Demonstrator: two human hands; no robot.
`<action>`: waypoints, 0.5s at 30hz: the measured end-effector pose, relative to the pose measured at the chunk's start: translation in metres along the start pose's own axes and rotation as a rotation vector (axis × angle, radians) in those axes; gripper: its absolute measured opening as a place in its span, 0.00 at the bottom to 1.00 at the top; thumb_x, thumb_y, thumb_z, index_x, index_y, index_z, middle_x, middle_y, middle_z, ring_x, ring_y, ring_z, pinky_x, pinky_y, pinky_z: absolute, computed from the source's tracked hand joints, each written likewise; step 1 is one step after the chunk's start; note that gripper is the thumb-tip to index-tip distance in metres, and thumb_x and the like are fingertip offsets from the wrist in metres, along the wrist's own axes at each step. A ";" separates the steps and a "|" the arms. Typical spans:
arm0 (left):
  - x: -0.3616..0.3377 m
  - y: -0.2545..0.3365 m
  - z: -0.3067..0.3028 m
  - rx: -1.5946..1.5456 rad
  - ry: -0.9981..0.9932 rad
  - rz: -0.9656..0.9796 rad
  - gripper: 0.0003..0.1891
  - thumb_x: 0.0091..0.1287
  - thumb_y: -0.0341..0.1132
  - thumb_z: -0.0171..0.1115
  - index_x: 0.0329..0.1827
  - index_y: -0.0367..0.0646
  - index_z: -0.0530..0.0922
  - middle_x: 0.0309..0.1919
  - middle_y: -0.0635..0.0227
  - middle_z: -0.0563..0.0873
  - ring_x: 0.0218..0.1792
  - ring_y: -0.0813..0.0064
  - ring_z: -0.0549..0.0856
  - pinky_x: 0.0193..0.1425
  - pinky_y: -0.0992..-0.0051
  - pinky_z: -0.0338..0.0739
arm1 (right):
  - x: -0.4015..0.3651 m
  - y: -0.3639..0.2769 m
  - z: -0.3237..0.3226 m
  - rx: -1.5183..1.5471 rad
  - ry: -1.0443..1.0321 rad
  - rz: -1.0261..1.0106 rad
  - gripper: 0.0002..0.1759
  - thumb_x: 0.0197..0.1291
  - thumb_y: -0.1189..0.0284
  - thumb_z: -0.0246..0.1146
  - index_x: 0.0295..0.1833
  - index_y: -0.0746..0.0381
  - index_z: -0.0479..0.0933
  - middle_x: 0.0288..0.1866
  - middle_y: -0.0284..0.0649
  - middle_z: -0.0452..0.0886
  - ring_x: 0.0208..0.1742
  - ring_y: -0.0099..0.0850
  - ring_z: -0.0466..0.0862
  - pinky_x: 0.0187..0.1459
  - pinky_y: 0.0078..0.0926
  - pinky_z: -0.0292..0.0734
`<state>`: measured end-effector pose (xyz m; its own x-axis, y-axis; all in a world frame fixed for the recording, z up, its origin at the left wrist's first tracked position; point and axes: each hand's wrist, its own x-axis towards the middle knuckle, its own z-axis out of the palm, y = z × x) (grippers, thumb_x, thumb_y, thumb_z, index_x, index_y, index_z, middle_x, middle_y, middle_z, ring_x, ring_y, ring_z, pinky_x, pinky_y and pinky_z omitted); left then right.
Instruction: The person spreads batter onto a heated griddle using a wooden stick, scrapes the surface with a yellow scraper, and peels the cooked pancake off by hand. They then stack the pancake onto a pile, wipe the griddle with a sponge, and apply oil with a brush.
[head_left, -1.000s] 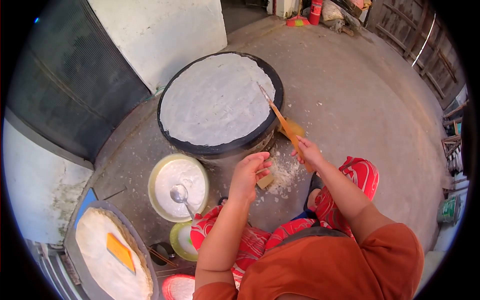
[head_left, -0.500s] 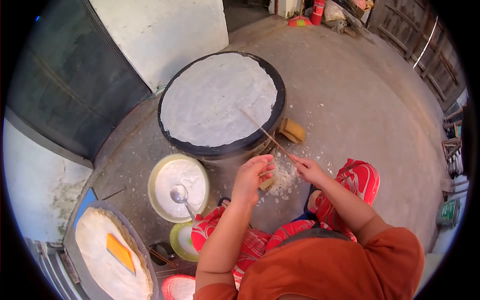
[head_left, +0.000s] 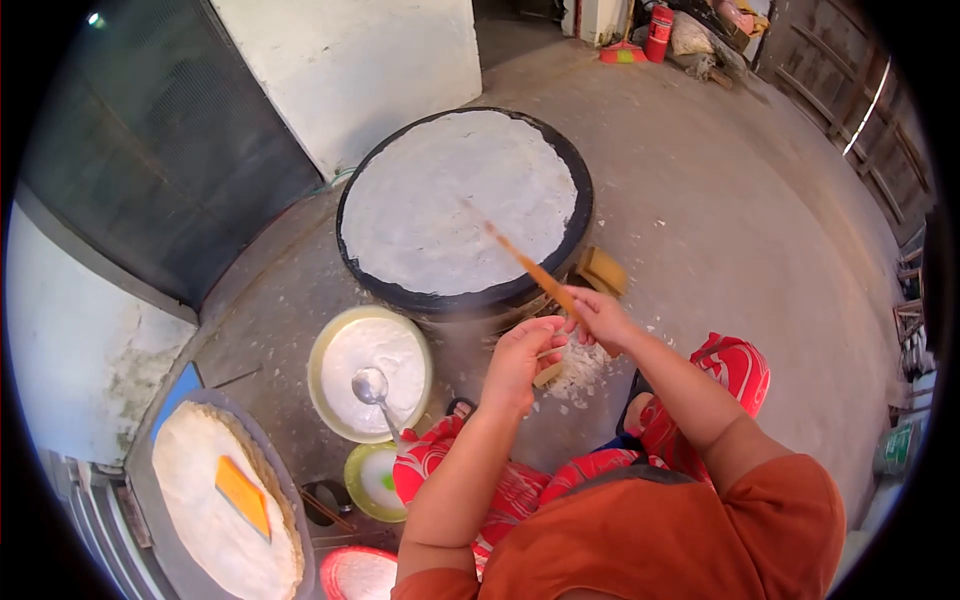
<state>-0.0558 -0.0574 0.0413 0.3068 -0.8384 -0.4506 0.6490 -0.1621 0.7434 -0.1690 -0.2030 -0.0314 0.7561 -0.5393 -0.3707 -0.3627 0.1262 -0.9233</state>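
Thin wooden stick, matt white sheet on black griddle, glossy metal ladle, rough concrete floor

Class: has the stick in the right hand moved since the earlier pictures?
Yes. The stick in the right hand swung left: its tip was by the right rim of the griddle, and now lies over the white sheet, nearer the middle.

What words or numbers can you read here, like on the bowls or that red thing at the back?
None: no word, number or sign can be read anywhere.
The red container by the far wall is too small and blurred to show a label.
The bowl, the round griddle and the stick in the right hand show no writing.
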 end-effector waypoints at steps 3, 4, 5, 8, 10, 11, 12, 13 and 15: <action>0.001 0.000 0.000 -0.016 0.024 0.019 0.12 0.61 0.33 0.53 0.44 0.37 0.76 0.38 0.66 0.81 0.40 0.74 0.79 0.44 0.75 0.72 | 0.011 -0.016 0.006 0.073 -0.011 -0.032 0.20 0.64 0.72 0.45 0.62 0.59 0.62 0.27 0.35 0.77 0.19 0.19 0.73 0.20 0.16 0.69; 0.004 -0.003 -0.002 0.002 0.007 0.047 0.12 0.61 0.33 0.52 0.44 0.37 0.76 0.38 0.66 0.80 0.40 0.75 0.79 0.43 0.76 0.72 | 0.011 -0.020 0.015 0.042 -0.118 -0.024 0.18 0.63 0.73 0.46 0.59 0.60 0.65 0.27 0.35 0.77 0.20 0.19 0.74 0.20 0.16 0.70; 0.004 -0.003 -0.003 0.019 -0.006 0.073 0.12 0.61 0.33 0.52 0.45 0.37 0.76 0.38 0.67 0.80 0.39 0.76 0.79 0.42 0.77 0.72 | 0.007 -0.032 0.026 0.011 -0.228 -0.014 0.16 0.63 0.73 0.46 0.55 0.60 0.68 0.27 0.35 0.77 0.20 0.20 0.75 0.20 0.16 0.70; -0.004 0.007 0.003 0.062 0.042 0.102 0.13 0.60 0.34 0.52 0.45 0.38 0.76 0.37 0.68 0.80 0.37 0.81 0.78 0.40 0.80 0.70 | 0.024 0.018 0.067 -0.192 -0.343 -0.074 0.11 0.57 0.73 0.53 0.46 0.60 0.73 0.30 0.35 0.76 0.26 0.23 0.77 0.22 0.20 0.70; -0.001 0.007 0.000 0.066 0.108 0.121 0.13 0.59 0.34 0.53 0.45 0.39 0.76 0.36 0.69 0.80 0.36 0.82 0.77 0.40 0.81 0.69 | 0.047 0.054 0.101 -0.126 -0.335 -0.124 0.12 0.56 0.73 0.53 0.47 0.60 0.72 0.31 0.35 0.76 0.28 0.24 0.77 0.23 0.21 0.70; 0.003 0.005 -0.001 0.050 0.107 0.195 0.12 0.59 0.34 0.53 0.44 0.39 0.76 0.32 0.73 0.78 0.31 0.85 0.74 0.35 0.84 0.68 | 0.055 0.054 0.119 0.013 -0.414 -0.052 0.15 0.58 0.74 0.51 0.52 0.61 0.68 0.32 0.35 0.75 0.27 0.22 0.76 0.23 0.19 0.71; 0.006 0.003 -0.002 0.038 0.102 0.269 0.11 0.59 0.34 0.54 0.42 0.39 0.76 0.27 0.76 0.76 0.26 0.87 0.71 0.30 0.86 0.66 | 0.063 0.054 0.136 0.151 -0.485 0.025 0.18 0.59 0.76 0.50 0.56 0.62 0.65 0.33 0.35 0.75 0.27 0.20 0.76 0.24 0.17 0.71; 0.009 0.003 -0.003 0.032 0.124 0.273 0.11 0.59 0.34 0.54 0.42 0.39 0.76 0.27 0.76 0.76 0.26 0.87 0.71 0.30 0.86 0.66 | 0.070 0.052 0.152 0.149 -0.508 0.030 0.18 0.59 0.76 0.50 0.56 0.62 0.65 0.33 0.35 0.75 0.27 0.20 0.76 0.24 0.17 0.71; 0.011 0.006 -0.007 -0.031 0.073 0.262 0.12 0.59 0.34 0.54 0.43 0.38 0.76 0.27 0.77 0.75 0.27 0.87 0.71 0.30 0.86 0.66 | 0.083 0.051 0.182 -0.143 -0.409 0.090 0.17 0.61 0.76 0.48 0.56 0.61 0.65 0.32 0.34 0.74 0.27 0.20 0.75 0.25 0.17 0.71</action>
<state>-0.0436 -0.0635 0.0371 0.5161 -0.8094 -0.2802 0.5612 0.0724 0.8245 -0.0254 -0.0902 -0.1271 0.8611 -0.1544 -0.4844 -0.4867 0.0256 -0.8732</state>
